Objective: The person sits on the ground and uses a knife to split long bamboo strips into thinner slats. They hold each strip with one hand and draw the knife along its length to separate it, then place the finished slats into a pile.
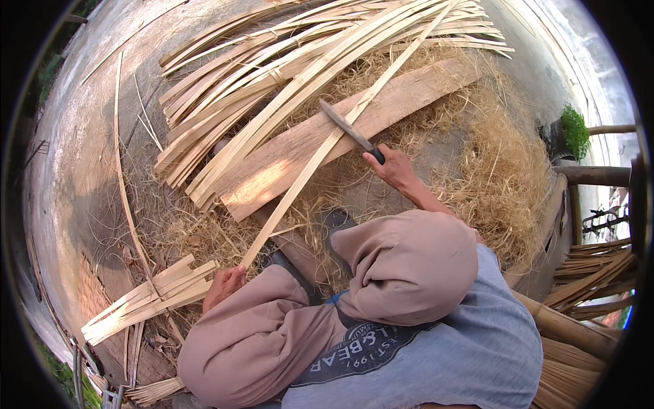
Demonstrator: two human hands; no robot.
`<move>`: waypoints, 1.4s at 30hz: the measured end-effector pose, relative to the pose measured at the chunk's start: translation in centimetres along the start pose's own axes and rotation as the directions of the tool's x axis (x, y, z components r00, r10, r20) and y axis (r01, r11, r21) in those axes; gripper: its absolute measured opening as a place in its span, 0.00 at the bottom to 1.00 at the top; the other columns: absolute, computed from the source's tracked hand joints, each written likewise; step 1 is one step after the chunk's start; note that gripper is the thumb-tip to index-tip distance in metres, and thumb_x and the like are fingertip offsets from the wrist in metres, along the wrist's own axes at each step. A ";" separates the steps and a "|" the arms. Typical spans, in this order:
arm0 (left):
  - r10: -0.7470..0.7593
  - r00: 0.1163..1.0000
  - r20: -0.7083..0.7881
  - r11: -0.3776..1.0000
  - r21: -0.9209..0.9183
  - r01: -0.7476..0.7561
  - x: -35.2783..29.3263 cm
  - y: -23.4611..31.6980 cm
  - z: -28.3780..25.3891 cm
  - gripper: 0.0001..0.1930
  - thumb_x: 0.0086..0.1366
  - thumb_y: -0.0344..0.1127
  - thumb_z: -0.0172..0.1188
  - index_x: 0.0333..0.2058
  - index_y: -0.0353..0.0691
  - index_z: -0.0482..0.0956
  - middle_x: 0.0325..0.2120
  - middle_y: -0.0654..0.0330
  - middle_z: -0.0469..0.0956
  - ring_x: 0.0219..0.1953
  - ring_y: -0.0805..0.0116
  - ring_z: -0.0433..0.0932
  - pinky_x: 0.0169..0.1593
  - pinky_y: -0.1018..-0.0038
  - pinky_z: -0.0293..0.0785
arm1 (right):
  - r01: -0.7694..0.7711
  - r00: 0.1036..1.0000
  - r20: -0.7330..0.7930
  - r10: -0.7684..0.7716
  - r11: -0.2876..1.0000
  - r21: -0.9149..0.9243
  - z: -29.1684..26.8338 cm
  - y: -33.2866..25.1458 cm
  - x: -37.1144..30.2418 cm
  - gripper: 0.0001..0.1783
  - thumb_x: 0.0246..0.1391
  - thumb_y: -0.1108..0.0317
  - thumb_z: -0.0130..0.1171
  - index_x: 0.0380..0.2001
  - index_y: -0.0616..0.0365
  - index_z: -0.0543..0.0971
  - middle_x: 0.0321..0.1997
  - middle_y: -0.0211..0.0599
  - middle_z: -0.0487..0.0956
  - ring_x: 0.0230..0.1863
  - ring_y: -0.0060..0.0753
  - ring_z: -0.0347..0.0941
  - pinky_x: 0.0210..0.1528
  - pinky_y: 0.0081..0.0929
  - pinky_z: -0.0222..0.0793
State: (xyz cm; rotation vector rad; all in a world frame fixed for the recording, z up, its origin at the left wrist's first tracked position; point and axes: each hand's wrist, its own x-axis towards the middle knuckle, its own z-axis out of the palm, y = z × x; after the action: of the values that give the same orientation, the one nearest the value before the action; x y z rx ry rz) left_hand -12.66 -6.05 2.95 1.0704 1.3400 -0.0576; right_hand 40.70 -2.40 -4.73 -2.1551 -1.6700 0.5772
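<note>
My right hand (394,169) is closed round the black handle of a knife (344,125). Its long blade lies across a pale bamboo strip (303,178), pointing up and left. The strip slants over a wide wooden board (272,167) from the far right down toward my left knee. Close by that knee, my left hand (225,288) pinches the near end of the strip; part of this hand is hidden behind the trouser leg.
Bundles of split strips (235,102) lie beyond the board. A smaller bundle (150,300) rests left of my left hand. Curly shavings (504,184) are heaped on the right. Bamboo poles (565,324) and more strips (593,276) stand at the right edge.
</note>
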 end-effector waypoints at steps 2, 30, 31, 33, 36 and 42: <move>0.059 0.998 0.008 0.997 -0.049 -0.059 0.1 -3.4 -0.9 0.27 0.76 0.57 0.53 0.25 0.42 0.74 0.16 0.71 0.68 0.20 0.81 0.61 0.23 0.75 0.54 | 0.268 0.962 0.069 -0.263 0.959 -0.091 -0.3 -0.5 -1.2 0.29 0.64 0.40 0.59 0.31 0.59 0.73 0.22 0.52 0.79 0.28 0.58 0.81 0.30 0.49 0.75; -0.045 0.995 -0.086 0.998 0.050 0.050 -1.4 -2.3 -0.3 0.27 0.76 0.58 0.53 0.26 0.41 0.76 0.17 0.71 0.68 0.21 0.80 0.63 0.25 0.75 0.56 | -0.223 0.966 -0.118 0.229 0.973 0.058 -5.1 8.6 1.7 0.29 0.63 0.38 0.60 0.33 0.59 0.77 0.24 0.51 0.81 0.27 0.53 0.81 0.30 0.46 0.73; -0.056 0.994 -0.099 0.997 0.051 0.061 -1.8 -2.6 -0.7 0.27 0.76 0.58 0.53 0.26 0.41 0.76 0.17 0.71 0.68 0.21 0.80 0.63 0.25 0.75 0.56 | -0.094 0.991 -0.098 0.094 0.996 0.012 -5.0 8.1 1.0 0.29 0.63 0.38 0.61 0.33 0.59 0.77 0.23 0.51 0.80 0.27 0.53 0.80 0.29 0.47 0.73; -0.061 0.993 -0.104 0.997 0.045 0.066 -2.1 -3.0 -0.5 0.27 0.76 0.58 0.53 0.26 0.41 0.76 0.17 0.71 0.68 0.21 0.80 0.63 0.25 0.74 0.57 | 0.157 0.987 -0.035 -0.159 0.986 -0.061 -4.0 7.2 -1.8 0.29 0.62 0.38 0.61 0.32 0.58 0.77 0.21 0.51 0.79 0.25 0.53 0.80 0.29 0.48 0.73; -0.063 0.991 -0.115 0.997 0.046 0.068 -2.1 -2.9 -0.3 0.27 0.76 0.58 0.53 0.26 0.41 0.76 0.17 0.71 0.68 0.21 0.80 0.63 0.25 0.74 0.57 | -0.053 0.993 -0.103 0.049 0.998 -0.030 -4.8 8.8 0.3 0.29 0.62 0.38 0.61 0.32 0.58 0.76 0.23 0.52 0.80 0.26 0.55 0.80 0.30 0.49 0.74; -0.077 0.987 -0.144 0.995 0.053 0.085 -2.7 -3.3 -0.4 0.27 0.76 0.58 0.53 0.26 0.41 0.76 0.17 0.71 0.68 0.21 0.80 0.63 0.25 0.74 0.57 | 0.265 0.964 0.024 -0.264 0.961 -0.075 -3.6 6.5 -0.4 0.31 0.63 0.37 0.60 0.27 0.58 0.75 0.20 0.50 0.78 0.25 0.53 0.80 0.29 0.48 0.73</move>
State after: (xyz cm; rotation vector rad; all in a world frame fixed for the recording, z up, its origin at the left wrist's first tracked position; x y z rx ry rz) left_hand -15.76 -9.01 3.23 1.0856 1.5181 -0.0826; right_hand 47.87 -4.42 -4.91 -1.9357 -1.9763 0.4569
